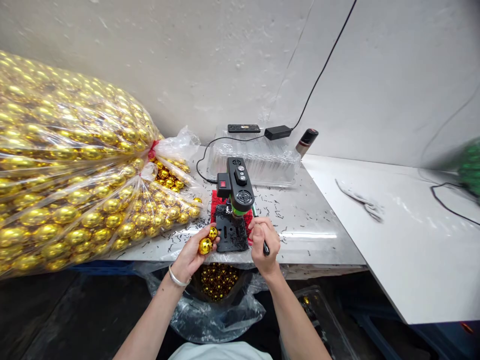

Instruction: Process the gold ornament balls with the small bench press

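Observation:
Two shiny gold balls point(205, 245) rest in the fingers of my left hand point(197, 250), just left of the black base plate point(231, 231) of a small machine. My right hand point(264, 245) is wrapped round a black-ended lever handle point(266, 248) at the machine's right side. The machine's black head point(240, 185), with round vents and a red switch, stands above the plate. Red material point(214, 202) lies under the plate, and small black bits cover part of it.
Large clear bags of gold balls point(75, 200) fill the left. Behind the machine are a clear plastic tray point(258, 165), a black adapter point(278, 132) and a spray can point(307, 141). An open bag of gold balls point(219, 281) hangs below the table edge. A glove point(360, 200) lies right.

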### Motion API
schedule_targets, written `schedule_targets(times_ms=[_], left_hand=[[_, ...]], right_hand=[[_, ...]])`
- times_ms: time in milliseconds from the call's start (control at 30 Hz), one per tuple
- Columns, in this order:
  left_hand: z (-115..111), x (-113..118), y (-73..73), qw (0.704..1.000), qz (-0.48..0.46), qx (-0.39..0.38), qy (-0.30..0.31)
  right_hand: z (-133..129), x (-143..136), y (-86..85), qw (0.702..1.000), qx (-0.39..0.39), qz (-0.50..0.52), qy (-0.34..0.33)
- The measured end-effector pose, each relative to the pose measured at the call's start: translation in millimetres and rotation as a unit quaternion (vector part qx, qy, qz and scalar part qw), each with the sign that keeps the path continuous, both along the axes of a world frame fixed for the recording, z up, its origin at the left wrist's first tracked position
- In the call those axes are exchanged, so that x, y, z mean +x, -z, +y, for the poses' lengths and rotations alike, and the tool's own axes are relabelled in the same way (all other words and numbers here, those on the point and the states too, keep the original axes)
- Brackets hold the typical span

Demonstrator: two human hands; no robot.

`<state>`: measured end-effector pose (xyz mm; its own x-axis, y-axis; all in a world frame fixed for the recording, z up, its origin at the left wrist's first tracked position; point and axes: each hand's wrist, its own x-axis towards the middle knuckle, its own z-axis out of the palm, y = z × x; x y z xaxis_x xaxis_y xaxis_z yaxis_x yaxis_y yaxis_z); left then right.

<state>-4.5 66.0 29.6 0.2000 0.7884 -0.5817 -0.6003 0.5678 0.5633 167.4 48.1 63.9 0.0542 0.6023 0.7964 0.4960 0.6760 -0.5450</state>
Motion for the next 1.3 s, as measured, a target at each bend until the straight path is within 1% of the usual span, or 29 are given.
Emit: schedule_targets(times_ms=[67, 200, 333, 500, 533, 600, 667, 733, 833, 867, 933, 1000, 1100, 1300], left_hand=[[0.4, 0.3, 3.0, 0.999, 0.035, 0.028, 0.004], [2.6, 4.9, 11.5, 0.988, 0.113, 0.106, -0.012], [7.3, 14.2, 18.3, 0.969, 0.186, 0.163, -0.011], [16.8, 29.6, 29.3, 0.940, 0.248, 0.232, -0.017], [18.4, 31.7, 31.0, 0.929, 0.274, 0.250, -0.009], [20.7, 34.3, 32.4, 0.891, 0.359, 0.276, 0.019], [22.0, 35.3, 30.9, 0.841, 0.454, 0.290, 0.054], [23.1, 36.3, 28.1, 0.788, 0.525, 0.310, 0.081], [25.1, 39.9, 25.3, 0.712, 0.596, 0.355, 0.109], [25.7, 41.4, 25.2, 0.692, 0.612, 0.366, 0.116], [26.6, 43.9, 25.6, 0.668, 0.630, 0.373, 0.131], [27.0, 45.0, 25.7, 0.661, 0.636, 0.368, 0.149], [27.1, 44.1, 24.0, 0.663, 0.634, 0.360, 0.169], [27.2, 42.7, 19.7, 0.668, 0.628, 0.356, 0.183]], right_hand=[[0.1, 0.5, -0.3, 1.000, 0.003, -0.006, -0.001], [0.1, 1.9, -1.1, 1.000, 0.005, -0.017, -0.004], [-0.3, 2.3, -1.5, 1.000, -0.003, -0.017, -0.008], [-1.2, 1.8, -2.6, 1.000, -0.011, -0.015, -0.005], [-1.4, 1.8, -2.9, 1.000, -0.011, -0.016, -0.004], [-1.6, 2.0, -3.4, 1.000, -0.012, -0.017, -0.006], [-1.7, 2.3, -3.4, 1.000, -0.011, -0.018, -0.009], [-1.6, 2.5, -3.0, 1.000, -0.007, -0.018, -0.011], [-1.0, 2.7, -2.2, 1.000, -0.005, -0.016, -0.012], [-0.7, 2.8, -1.9, 1.000, -0.004, -0.016, -0.012], [0.0, 3.1, -1.4, 1.000, 0.004, -0.018, -0.016], [0.4, 3.5, -0.3, 1.000, 0.010, -0.021, -0.020], [0.5, 4.4, 4.5, 1.000, 0.010, -0.022, -0.020], [4.2, 6.8, 27.8, 0.998, 0.039, -0.040, -0.031]])
